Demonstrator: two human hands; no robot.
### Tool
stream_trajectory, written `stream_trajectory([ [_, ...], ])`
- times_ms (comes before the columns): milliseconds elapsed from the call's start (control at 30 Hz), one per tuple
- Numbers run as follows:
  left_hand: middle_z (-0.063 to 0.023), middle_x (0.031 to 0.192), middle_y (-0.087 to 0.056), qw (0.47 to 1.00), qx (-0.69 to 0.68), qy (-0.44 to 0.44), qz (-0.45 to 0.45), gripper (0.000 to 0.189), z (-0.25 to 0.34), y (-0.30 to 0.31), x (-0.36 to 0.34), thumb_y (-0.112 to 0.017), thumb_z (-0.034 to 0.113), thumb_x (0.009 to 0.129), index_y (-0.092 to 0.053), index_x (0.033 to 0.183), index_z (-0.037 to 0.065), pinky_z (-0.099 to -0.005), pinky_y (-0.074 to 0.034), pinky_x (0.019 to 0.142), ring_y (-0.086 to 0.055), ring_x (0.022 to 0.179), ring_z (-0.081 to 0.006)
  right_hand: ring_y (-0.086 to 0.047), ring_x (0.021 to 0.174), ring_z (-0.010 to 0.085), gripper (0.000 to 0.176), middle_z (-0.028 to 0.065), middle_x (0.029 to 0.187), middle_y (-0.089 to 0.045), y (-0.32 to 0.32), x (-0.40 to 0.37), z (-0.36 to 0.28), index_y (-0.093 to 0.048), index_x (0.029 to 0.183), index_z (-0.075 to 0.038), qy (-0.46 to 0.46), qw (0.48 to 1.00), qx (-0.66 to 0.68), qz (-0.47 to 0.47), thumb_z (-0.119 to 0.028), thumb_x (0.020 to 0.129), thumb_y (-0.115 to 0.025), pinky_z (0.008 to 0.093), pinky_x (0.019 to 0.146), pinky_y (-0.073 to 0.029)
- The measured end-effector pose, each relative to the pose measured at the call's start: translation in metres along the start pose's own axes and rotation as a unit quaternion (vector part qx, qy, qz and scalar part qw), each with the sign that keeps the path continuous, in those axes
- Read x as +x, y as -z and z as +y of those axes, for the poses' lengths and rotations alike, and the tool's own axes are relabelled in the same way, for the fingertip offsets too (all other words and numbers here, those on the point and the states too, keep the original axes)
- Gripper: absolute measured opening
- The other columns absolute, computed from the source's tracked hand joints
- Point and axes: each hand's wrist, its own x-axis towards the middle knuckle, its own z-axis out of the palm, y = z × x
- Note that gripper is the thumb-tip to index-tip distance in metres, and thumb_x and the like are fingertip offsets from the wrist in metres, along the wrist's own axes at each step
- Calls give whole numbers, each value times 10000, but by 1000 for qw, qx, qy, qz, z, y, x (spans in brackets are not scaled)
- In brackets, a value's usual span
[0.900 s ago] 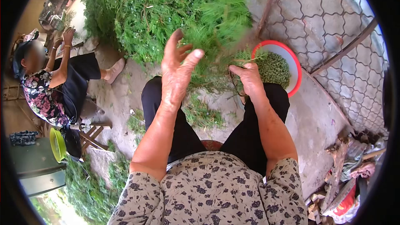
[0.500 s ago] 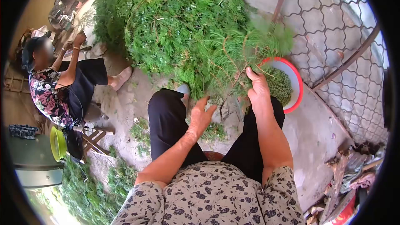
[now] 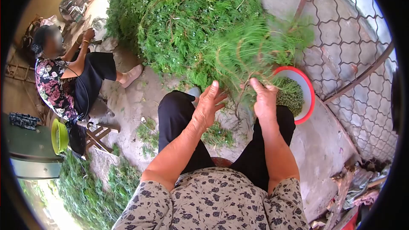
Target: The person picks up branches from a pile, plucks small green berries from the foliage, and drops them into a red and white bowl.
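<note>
My right hand (image 3: 266, 101) is closed around the stem of a leafy evergreen branch (image 3: 245, 55), whose feathery green tips are blurred by motion. Beside it, my left hand (image 3: 207, 105) has its thumb up and fingers apart, with nothing in it, near the branch's lower left side. Just right of my right hand stands a white basin with a red rim (image 3: 312, 96), holding many small green berries (image 3: 292, 98). Part of the branch hangs over the basin's near edge. Ahead lies a large pile of cut evergreen branches (image 3: 183, 21) dotted with pale berries.
At the left another person (image 3: 59, 72) sits working with a sprig. Close to them are a yellow-green basin (image 3: 59, 136) and a wooden stool (image 3: 100, 138). A wire-mesh panel (image 3: 341, 38) stands at the right. More cut greenery (image 3: 85, 187) lies lower left, wood scraps (image 3: 345, 187) lower right.
My left hand has come up toward the branch, thumb raised. The branch in my right hand swings and is more blurred. The whole view has shifted slightly.
</note>
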Motion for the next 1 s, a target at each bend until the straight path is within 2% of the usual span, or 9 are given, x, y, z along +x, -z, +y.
stream_trajectory([
  [67,-224,1391,-248,995,-78,40,-42,1011,0,4,13,-524,664,740,-104,1393,19,-485,-251,1019,-322,1255,-334,-559,872,141,240,48,973,-623,-6,-11,10,-602,1016,-14,57,996,-52,-43,-22,779,-643,288,807,-433],
  [267,-236,1420,-169,979,-173,68,85,935,-6,13,27,-524,603,780,-109,1391,29,-493,-189,1048,-183,1316,-349,-565,829,138,185,33,924,-622,-12,-17,13,-614,967,-22,20,1000,12,-3,-3,783,-631,286,778,-443],
  [333,-194,1377,-289,959,-271,21,84,734,-7,26,33,-567,461,815,-274,1327,25,-502,-132,1056,-262,1282,-354,-577,807,147,156,33,907,-628,-6,-10,6,-621,953,-38,-18,999,-1,35,-42,797,-631,301,739,-472],
  [367,-117,1288,-408,933,-351,30,71,460,-2,29,33,-608,269,791,-442,1184,98,-514,-184,1029,-368,1189,-329,-584,792,155,145,41,901,-627,5,-3,9,-616,944,-35,-56,997,27,34,-60,802,-631,314,709,-494],
  [500,-64,1086,-529,951,-303,3,52,185,23,26,24,-612,141,733,-515,888,110,-504,-258,977,-483,1068,-317,-602,754,187,129,61,877,-621,26,12,20,-598,920,-26,-116,989,78,45,-100,818,-620,352,636,-541],
  [600,-52,1055,-535,972,-232,-38,-15,227,29,34,32,-633,122,711,-534,915,107,-492,-251,974,-476,1051,-302,-604,751,197,135,60,862,-615,24,11,13,-587,921,-19,-151,986,63,44,-111,825,-613,357,652,-540],
  [733,-32,986,-558,995,-72,29,61,311,51,23,24,-717,185,696,-578,962,104,-449,-276,933,-460,1007,-233,-603,745,204,155,61,856,-609,24,9,15,-583,923,-22,-148,986,63,44,-131,821,-623,366,648,-537],
  [867,-41,951,-594,994,-101,-27,20,328,57,10,23,-738,192,692,-593,960,72,-396,-300,891,-469,963,-208,-590,736,190,147,57,850,-610,15,7,8,-590,919,-21,-184,979,64,66,-113,812,-630,356,655,-518],
  [1000,-56,974,-596,993,-112,5,25,340,59,11,38,-733,157,695,-591,983,48,-367,-319,868,-483,939,-199,-595,753,198,192,52,893,-615,27,19,23,-582,969,-50,-172,977,-3,124,-148,814,-637,362,649,-485],
])
